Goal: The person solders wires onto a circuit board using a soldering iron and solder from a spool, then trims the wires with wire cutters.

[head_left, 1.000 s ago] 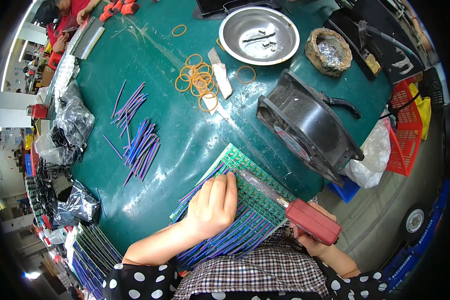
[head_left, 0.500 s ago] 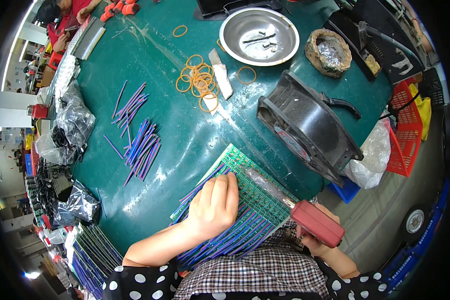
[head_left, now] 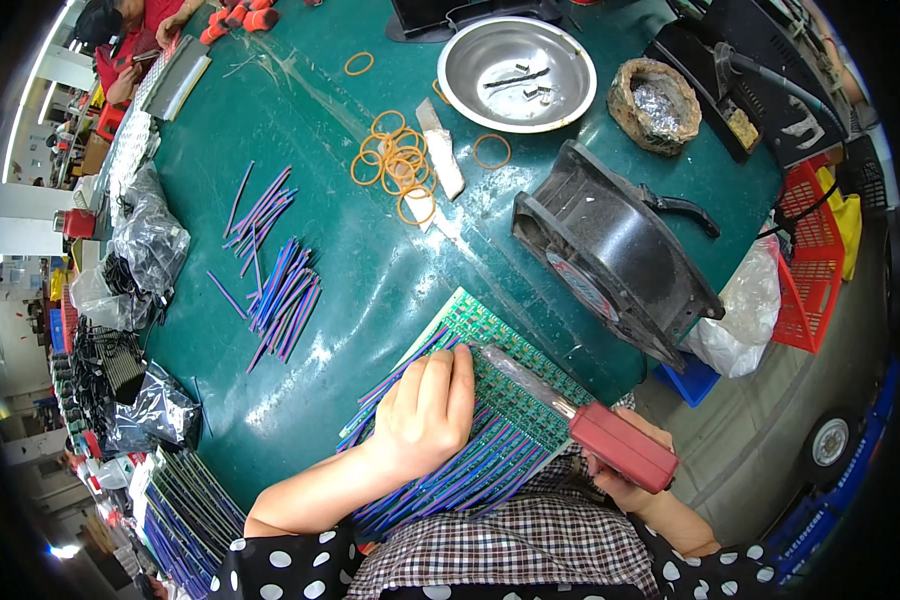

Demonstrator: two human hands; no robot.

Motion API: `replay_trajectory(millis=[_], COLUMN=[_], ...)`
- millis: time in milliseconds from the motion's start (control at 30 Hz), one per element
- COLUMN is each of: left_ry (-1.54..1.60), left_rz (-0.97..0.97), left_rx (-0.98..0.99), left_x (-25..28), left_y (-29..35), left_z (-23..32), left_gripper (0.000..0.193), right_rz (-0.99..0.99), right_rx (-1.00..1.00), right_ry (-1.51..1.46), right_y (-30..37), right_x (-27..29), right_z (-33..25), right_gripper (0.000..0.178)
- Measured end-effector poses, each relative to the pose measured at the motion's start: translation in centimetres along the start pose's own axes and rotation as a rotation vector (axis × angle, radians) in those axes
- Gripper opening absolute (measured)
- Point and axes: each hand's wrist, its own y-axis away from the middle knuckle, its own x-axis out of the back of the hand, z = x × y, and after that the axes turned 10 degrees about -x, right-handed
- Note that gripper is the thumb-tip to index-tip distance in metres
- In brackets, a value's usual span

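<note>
Left hand (head_left: 425,400) lies flat on the wires (head_left: 450,470), pinning them to the green board (head_left: 500,365) beneath. Right hand (head_left: 620,480) has its grip closed round the red-handled iron (head_left: 620,445); tip sits just beside the left fingertips (head_left: 460,365). Advice: press firmly, fingers clear of tip.

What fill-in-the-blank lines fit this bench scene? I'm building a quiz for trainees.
1. The left hand presses on the green circuit board strung with ____ wires.
2. The right hand holds a soldering iron with a ____ handle.
3. The orange rubber bands lie left of the round ____ bowl.

Missing: purple; red; metal
</note>
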Motion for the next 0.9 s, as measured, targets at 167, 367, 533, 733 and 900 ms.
replay_trajectory(millis=[167, 367, 533, 733, 900], left_ry=[0.0, -0.008, -0.004, -0.081, -0.132], left_rz=[-0.03, -0.059, -0.063, -0.072, -0.065], left_rx=[-0.014, -0.058, -0.064, -0.115, -0.194], left_x=[0.2, 0.3, 0.1, 0.1, 0.2], left_y=[0.0, 0.0, 0.1, 0.1, -0.2], left_z=[-0.1, -0.2, -0.3, -0.3, -0.7], left_gripper=[0.033, 0.036, 0.036, 0.033, 0.025], right_rz=[-0.062, 0.03, 0.004, 0.018, -0.062], right_rx=[0.035, 0.008, 0.06, -0.07, -0.269], right_ry=[0.114, 0.01, 0.122, 0.057, -0.04], right_y=[0.1, 0.1, -0.3, 1.3, 2.0], right_x=[0.4, 0.5, 0.5, 0.1, 0.4], right_z=[0.1, -0.3, -0.4, -0.6, -0.6], right_gripper=[0.07, 0.069, 0.068, 0.063, 0.061])
